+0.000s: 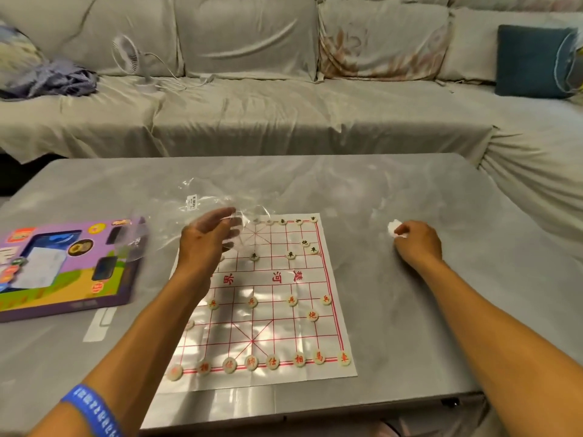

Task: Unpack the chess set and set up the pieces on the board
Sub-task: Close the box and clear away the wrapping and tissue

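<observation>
While the left hand (208, 238) pinches the flimsy, slippery plastic bag (202, 212) — best taken by its edge — the right hand (416, 241) clasps something small and white.

left hand (206, 239) raised, fingers loosely extended; right hand (416, 242) curled, knuckles up.

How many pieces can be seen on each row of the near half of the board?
Edge row: 8
Cannon row: 2, one partly behind the left arm
Soldier row: 4
Total: 14
</observation>
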Motion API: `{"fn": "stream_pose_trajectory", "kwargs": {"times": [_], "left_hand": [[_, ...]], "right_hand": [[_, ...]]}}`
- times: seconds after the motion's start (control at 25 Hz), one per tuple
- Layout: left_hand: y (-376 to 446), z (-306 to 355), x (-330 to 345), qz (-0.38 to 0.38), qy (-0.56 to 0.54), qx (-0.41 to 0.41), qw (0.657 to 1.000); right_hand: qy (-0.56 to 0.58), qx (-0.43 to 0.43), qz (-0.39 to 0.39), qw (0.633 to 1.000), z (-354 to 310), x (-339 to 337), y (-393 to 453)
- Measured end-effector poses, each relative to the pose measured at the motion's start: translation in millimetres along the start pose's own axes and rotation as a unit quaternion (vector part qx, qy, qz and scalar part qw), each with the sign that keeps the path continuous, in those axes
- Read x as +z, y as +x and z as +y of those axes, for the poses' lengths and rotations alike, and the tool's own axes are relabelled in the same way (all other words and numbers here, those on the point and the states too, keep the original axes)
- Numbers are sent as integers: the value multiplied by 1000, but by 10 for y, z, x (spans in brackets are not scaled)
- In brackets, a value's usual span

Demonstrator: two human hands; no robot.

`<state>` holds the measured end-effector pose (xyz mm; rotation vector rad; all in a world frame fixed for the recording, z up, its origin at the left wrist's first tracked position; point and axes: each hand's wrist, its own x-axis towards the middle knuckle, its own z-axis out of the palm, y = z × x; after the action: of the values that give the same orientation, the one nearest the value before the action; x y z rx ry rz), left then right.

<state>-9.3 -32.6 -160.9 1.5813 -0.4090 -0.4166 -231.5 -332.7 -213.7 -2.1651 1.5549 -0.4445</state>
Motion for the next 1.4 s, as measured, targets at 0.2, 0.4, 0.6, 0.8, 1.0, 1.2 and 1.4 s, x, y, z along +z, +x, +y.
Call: {"fn": "stream_pose_trajectory", "kwargs": {"times": [0.2,0.4,0.6,0.8,1.0,1.2,1.4], "left_hand": [[-72,76,-289,-6,9,42,999],[-57,86,-1073,81,3,-7,997],[-233,-37,-1697,165,-4,-162,973],[-390,-56,-2228,109,81,-298,945],[-560,-59,-2576,218,294,4,930],[-427,-359,-2788,90,590,-4,803],[-409,-461,-2864,159,476,87,860]], "right_hand": [[169,-143,-1,975,-756,214,-631],[281,-260,-96,919,-1856,420,-1446],[313,-301,-202,878,-2587,765,-2262],[333,-278,-243,868,-2879,1051,-2609],[316,-301,-231,870,-3072,1283,-2907],[94,-443,-212,866,-3201,1557,-2950],[9,-481,-101,871,-3257,1672,-2949]]}}
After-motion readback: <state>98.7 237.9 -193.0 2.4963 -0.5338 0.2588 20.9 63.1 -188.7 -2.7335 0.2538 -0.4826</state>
